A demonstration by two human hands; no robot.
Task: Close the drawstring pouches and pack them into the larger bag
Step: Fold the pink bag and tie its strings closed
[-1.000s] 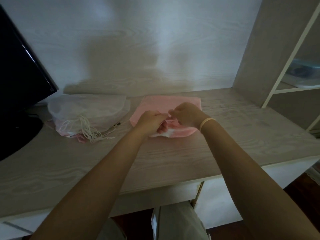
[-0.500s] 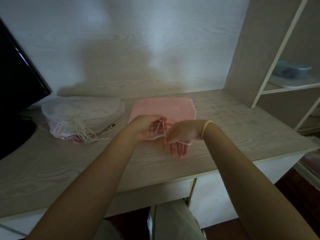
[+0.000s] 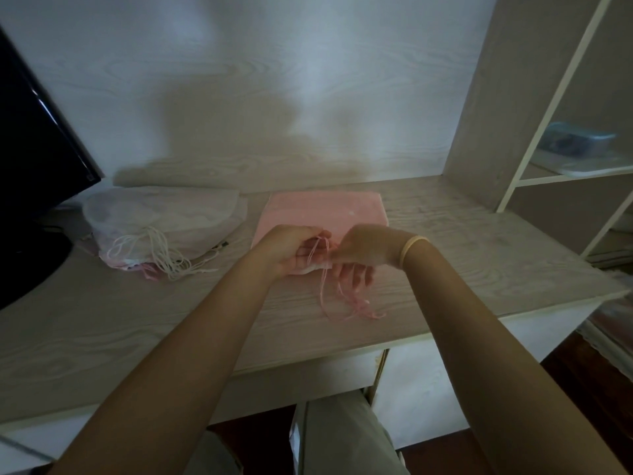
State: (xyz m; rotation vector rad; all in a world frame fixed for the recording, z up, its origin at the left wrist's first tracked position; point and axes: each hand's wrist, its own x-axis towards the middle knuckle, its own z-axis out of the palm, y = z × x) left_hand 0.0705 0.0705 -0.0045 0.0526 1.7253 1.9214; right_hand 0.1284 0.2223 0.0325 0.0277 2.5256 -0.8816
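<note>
Both your forearms reach forward over the desk (image 3: 479,241) and meet near its middle, your left hand (image 3: 291,246) turned palm-up and your right hand (image 3: 363,250) knuckles-up with its wrist bent and a pale band (image 3: 412,248) round it. The pink pouch (image 3: 325,214) lies flat under and just behind both hands, its far edge close to the back wall; bare desk runs from its right side to the shelf upright (image 3: 493,97), and the desk's front edge is near your forearms. To the left, apart from the pink pouch, sits the white mesh bag (image 3: 164,217) with its loose white cords (image 3: 164,255) spilled toward you, beside a dark monitor (image 3: 37,149). Your left fingers curl round the gathered mouth of the pouch. Your right thumb and forefinger pinch the pink drawstrings (image 3: 342,299) close against it while the other fingers hang loosely down, and the string ends trail onto the desk in front.
</note>
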